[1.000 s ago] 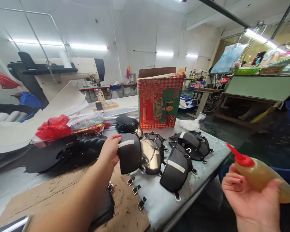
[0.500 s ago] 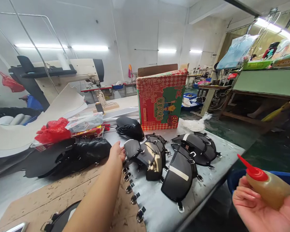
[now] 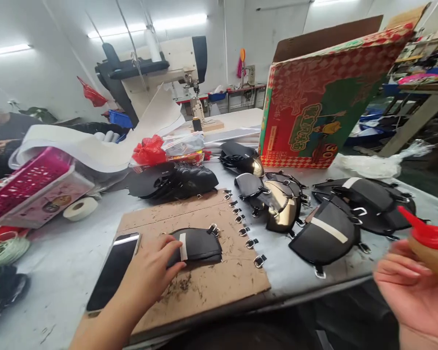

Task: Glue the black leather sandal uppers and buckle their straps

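Blk pc. [image 3: 202, 242]: lies flat on brown cardboard [image 3: 237, 279], front of tabletop [image 3: 58, 301]. Matte blk w/ soft sheen; top edge curved, btm edge nearly straight, lower R side seems layered. Pale strip [image 3: 183, 246] runs across it near the fingers, approx. vert. Small blk tab w/ silver buckle [image 3: 213, 229] at upper R corner. L end hidden under fingers.

Hands: well apart. L hand [image 3: 155, 265] on L end of pc., fingertips over/near strip, thumb at lower edge; pinched or just resting, can't tell. R hand [image 3: 410, 287] wrapped round bottle [image 3: 432, 257], off tabletop's front R edge; amber-ish body, red nozzle cap [image 3: 432, 236] tilted up-L. Bottle cut off by frame, so full shape n/a.

Nearby: phone [image 3: 113, 274] L of pc., partly behind L hand/forearm. Row of loose buckle tabs [image 3: 251, 243] along cardboard's R edge. Farther R: another blk panel [image 3: 326, 233] w/ pale strip + buckles, and gold-faced panel [image 3: 282, 206].
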`<state>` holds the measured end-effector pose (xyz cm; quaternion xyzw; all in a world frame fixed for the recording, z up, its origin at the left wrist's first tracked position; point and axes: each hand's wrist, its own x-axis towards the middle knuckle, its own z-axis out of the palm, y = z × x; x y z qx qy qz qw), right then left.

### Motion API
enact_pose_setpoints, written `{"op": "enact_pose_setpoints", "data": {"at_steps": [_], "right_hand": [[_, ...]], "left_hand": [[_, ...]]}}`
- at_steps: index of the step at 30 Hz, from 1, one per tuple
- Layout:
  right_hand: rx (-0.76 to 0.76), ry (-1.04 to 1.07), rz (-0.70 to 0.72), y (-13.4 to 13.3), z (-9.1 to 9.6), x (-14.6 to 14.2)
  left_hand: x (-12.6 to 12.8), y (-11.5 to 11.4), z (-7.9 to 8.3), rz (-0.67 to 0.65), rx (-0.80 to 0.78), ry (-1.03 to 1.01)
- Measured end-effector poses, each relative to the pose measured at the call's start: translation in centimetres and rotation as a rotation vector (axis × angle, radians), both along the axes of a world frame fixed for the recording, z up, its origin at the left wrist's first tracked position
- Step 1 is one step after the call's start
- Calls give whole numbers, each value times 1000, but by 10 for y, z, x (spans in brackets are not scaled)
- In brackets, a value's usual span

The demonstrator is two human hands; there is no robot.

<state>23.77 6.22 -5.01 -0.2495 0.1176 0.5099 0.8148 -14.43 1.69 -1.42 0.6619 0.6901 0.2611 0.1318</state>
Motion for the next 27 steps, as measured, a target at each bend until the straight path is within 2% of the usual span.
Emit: {"op": "enact_pose_setpoints", "data": {"at_steps": [2, 3, 5, 7, 12, 14, 16, 18, 20, 22, 24, 27], "right_hand": [[124, -219, 95, 1, 5, -18], [139, -294, 156, 1, 8, -27], [101, -357, 274, -1, 11, -41], [63, -378, 334, -4, 13, -51], [83, -443, 349, -14, 11, -60], [98, -470, 341, -15, 9, -60], [133, -495, 340, -15, 8, -61], [172, -518, 345, -14, 6, -65], [192, -529, 332, -14, 5, -70], [187, -530, 300, -14, 5, -75], [186, -532, 291, -15, 5, -78], [202, -544, 316, -16, 5, -80]], "left_hand": [[-6, -1, -12, 13, -23, -35], [-8, 1, -15, 17, -40, -75], [-10, 6, -18, 4, -74, -148], [-14, 6, -16, -1, -68, -214], [-23, -17, -19, 162, 127, -436], [-18, -31, -25, 254, 235, -455], [-5, -43, -32, 343, 253, -536], [15, -51, -38, 391, 96, -788], [35, -54, -40, 385, -143, -1113], [50, -54, -40, 374, -314, -1338], [57, -53, -37, 404, -377, -1445], [60, -50, -33, 478, -373, -1517]]}}
